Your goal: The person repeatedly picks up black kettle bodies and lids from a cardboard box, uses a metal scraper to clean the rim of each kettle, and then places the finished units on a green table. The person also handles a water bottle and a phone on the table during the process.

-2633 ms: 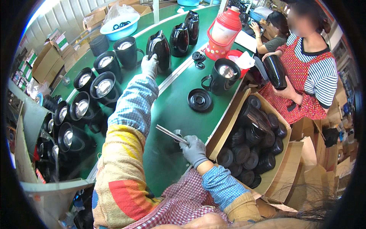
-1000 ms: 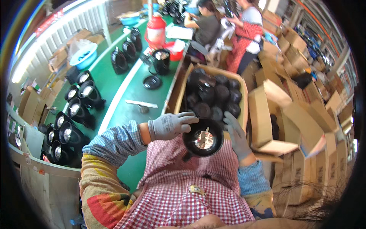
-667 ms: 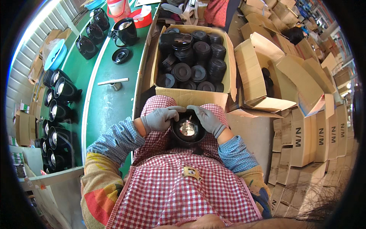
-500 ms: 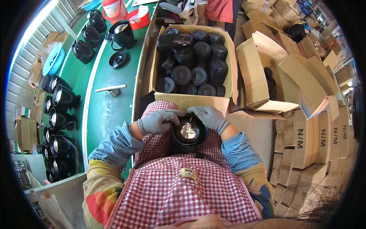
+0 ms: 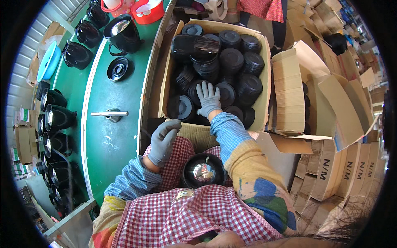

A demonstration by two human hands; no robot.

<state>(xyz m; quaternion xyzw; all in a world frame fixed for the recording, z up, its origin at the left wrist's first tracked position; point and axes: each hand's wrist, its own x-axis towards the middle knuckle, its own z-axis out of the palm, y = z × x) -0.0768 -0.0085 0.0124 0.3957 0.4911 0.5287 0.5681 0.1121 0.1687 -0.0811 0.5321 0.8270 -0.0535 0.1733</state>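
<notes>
My right hand [image 5: 209, 99], in a grey glove, lies with fingers spread on a black round lid [image 5: 194, 91] in the cardboard box of lids. My left hand [image 5: 163, 142], gloved too, is raised above my left thigh beside the box's near corner. Its fingers are curled in, and whatever they hold, if anything, is hidden. A black jug [image 5: 202, 171] with a shiny metallic inside sits upright on my lap, untouched by either hand. Stacked black lids fill the box [image 5: 268, 78], and a glossy black piece [image 5: 192, 44] lies across them at the far left.
On the green bench [image 5: 109, 157] at left are a metal T-shaped tool [image 5: 111, 114], a black lid [image 5: 120, 69], a black jug [image 5: 123, 35], more jugs in rows and a red container [image 5: 148, 11]. Another open carton [image 5: 289, 91] stands right, beside piled flattened cartons [image 5: 331, 169].
My right hand has left the jug's rim and reached forward into the box of lids. My left hand has moved left, off the jug. The jug now sits lower in view.
</notes>
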